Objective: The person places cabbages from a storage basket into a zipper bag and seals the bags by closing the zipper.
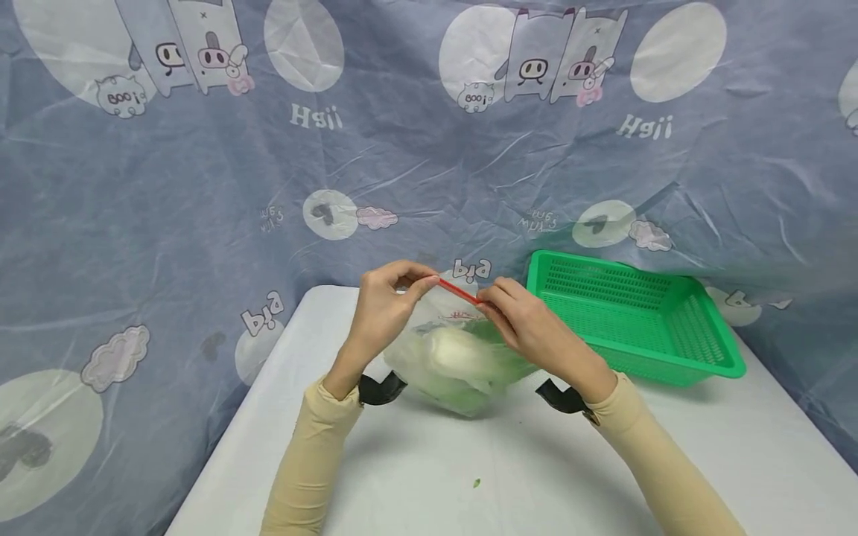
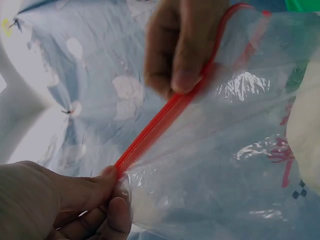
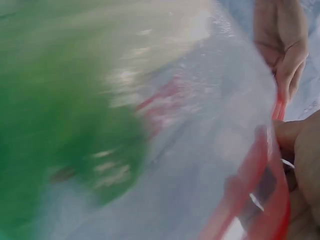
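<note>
A clear zip bag (image 1: pixel 429 372) with a red zip strip (image 1: pixel 459 289) hangs from both hands above the white table. Inside it lies a pale leafy vegetable with green leaves (image 1: pixel 462 353), blurred in the right wrist view. My left hand (image 1: pixel 385 309) pinches one end of the red strip between thumb and fingers. Farther along the same strip, my right hand (image 1: pixel 529 324) pinches it too. In the left wrist view the strip (image 2: pixel 150 131) runs taut between the hands. Beyond the right hand, the two red edges (image 3: pixel 270 200) stand apart in the right wrist view.
A green plastic basket (image 1: pixel 637 313) stands at the back right of the white table (image 1: pixel 429 476). Near the front lies a small green leaf scrap (image 1: pixel 477 483). A grey-blue printed curtain (image 1: pixel 402 149) hangs behind the table.
</note>
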A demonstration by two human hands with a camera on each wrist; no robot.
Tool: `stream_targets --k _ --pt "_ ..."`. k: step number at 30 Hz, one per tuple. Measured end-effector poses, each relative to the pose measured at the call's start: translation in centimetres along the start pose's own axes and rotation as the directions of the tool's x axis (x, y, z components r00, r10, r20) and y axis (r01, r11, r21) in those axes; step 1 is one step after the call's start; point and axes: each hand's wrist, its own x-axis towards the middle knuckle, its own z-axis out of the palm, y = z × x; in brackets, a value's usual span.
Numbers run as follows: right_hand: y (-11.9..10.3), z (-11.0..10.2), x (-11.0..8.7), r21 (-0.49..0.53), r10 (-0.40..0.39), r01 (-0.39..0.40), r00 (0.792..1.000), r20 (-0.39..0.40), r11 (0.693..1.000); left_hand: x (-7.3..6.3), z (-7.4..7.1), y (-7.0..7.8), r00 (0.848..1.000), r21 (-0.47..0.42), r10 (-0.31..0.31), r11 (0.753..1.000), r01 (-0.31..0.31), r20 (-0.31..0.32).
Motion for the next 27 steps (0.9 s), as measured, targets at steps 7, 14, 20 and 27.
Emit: stream_targets --k 7,14,20,27 --pt "3.4 0.4 -3.3 0.066 0.046 -0.045 0.999 -0.003 0.997 1.1 -3.2 -0.9 0.990 -0.053 -0.083 0.996 0.078 -0.113" --pt "6.3 0.2 -5.9 0.056 0.135 -0.132 0.990 -0.051 0.990 1.7 -4.4 -2.4 0.975 -0.073 -0.137 0.989 0.126 -0.172" --pt "7.5 0.6 -5.7 0.047 0.254 -0.251 0.965 -0.059 0.967 1.8 -4.4 -4.0 0.970 -0.071 -0.140 0.989 0.128 -0.201" --pt "8.1 2.1 -3.4 0.192 0.422 -0.401 0.903 -0.082 0.896 2.0 -4.5 -4.4 0.948 -0.039 -0.099 0.995 0.092 -0.302"
